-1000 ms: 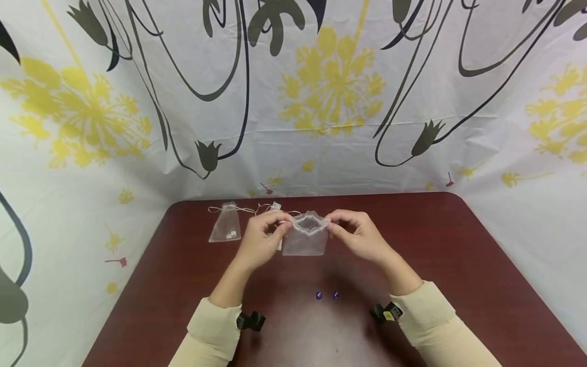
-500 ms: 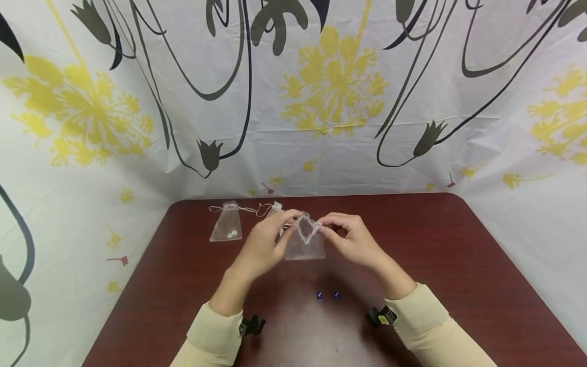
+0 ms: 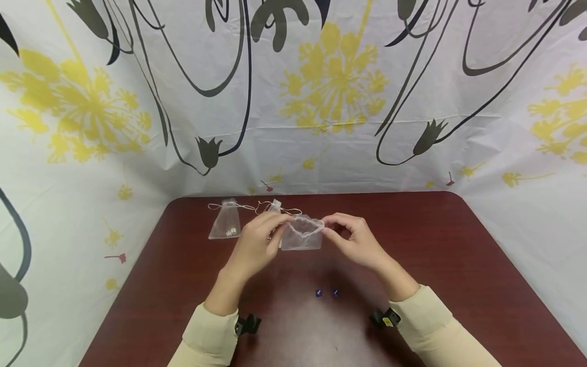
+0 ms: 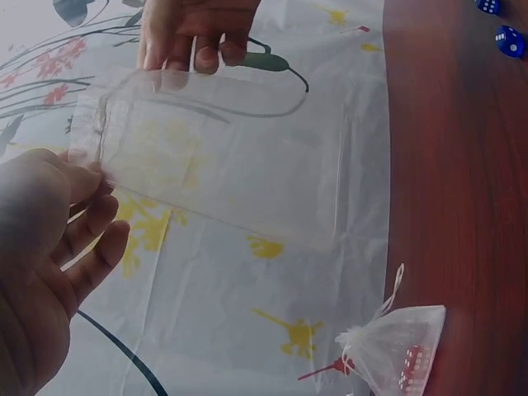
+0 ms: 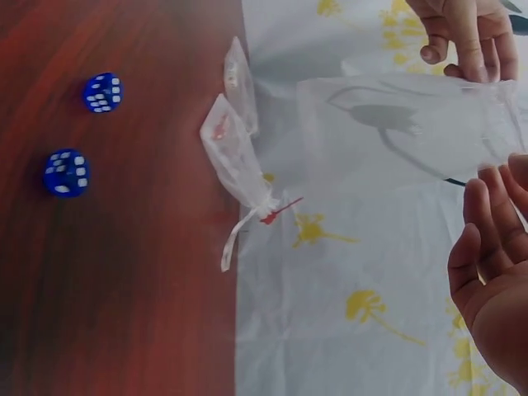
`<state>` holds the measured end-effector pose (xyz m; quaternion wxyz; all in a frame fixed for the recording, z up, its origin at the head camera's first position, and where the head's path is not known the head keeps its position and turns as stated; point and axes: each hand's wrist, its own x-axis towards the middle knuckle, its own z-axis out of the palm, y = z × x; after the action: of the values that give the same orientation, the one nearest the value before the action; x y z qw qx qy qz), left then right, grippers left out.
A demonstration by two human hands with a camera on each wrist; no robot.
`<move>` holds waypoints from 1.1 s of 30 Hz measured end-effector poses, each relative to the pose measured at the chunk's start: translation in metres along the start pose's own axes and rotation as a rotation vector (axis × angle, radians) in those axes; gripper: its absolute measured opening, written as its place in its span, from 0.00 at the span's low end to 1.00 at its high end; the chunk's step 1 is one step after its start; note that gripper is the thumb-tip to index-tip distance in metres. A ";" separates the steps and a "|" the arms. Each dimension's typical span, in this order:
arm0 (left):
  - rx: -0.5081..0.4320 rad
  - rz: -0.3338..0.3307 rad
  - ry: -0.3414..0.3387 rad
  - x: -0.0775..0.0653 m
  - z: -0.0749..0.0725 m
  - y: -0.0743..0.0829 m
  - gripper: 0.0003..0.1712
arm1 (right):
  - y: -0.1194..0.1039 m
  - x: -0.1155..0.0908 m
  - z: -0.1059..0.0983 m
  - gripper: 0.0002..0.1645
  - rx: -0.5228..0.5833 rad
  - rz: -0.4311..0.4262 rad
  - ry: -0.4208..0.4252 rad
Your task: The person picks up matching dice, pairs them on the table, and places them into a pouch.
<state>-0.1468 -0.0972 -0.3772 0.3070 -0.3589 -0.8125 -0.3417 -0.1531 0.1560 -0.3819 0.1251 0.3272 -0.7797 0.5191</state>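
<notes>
Between both hands, over the far part of the table, hangs a sheer white drawstring pouch point(image 3: 301, 242). My left hand point(image 3: 255, 243) pinches one side of its rim, and my right hand point(image 3: 358, 241) pinches the opposite side. The mouth gapes toward the head camera. Seen from the left wrist, the see-through bag point(image 4: 239, 165) shows nothing inside. Nearer to me, two blue dice with white pips, one on the left point(image 3: 318, 293) and one on the right point(image 3: 336, 293), lie side by side on the table.
At the back left lies a tied pouch point(image 3: 223, 224) with white dice inside. Beside it, another tied pouch point(image 4: 404, 346) holds red dice; my left hand partly hides it in the head view. A patterned cloth point(image 3: 339, 168) hangs behind the dark red table point(image 3: 412, 224).
The pouch's mouth narrowed to an upright diamond half a second ago and is now spread wider sideways. Its lower edge has tipped up slightly. The dice stay put.
</notes>
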 end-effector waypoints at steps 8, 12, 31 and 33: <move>0.022 -0.012 0.021 -0.006 -0.005 -0.004 0.12 | -0.012 -0.015 0.002 0.10 -0.059 0.119 -0.027; 0.021 -0.026 0.026 -0.008 -0.007 -0.006 0.13 | 0.014 -0.028 0.009 0.10 -0.095 0.151 -0.058; 0.024 -0.045 0.028 -0.012 -0.007 -0.009 0.13 | 0.061 -0.068 0.044 0.09 -0.185 -0.017 -0.128; 0.024 -0.044 0.029 -0.012 -0.007 -0.009 0.13 | 0.063 -0.071 0.046 0.11 -0.184 -0.026 -0.206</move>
<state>-0.1453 -0.1119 -0.3850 0.3154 -0.3321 -0.8198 -0.3436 -0.1338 0.1573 -0.4857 0.0807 0.3757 -0.8285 0.4073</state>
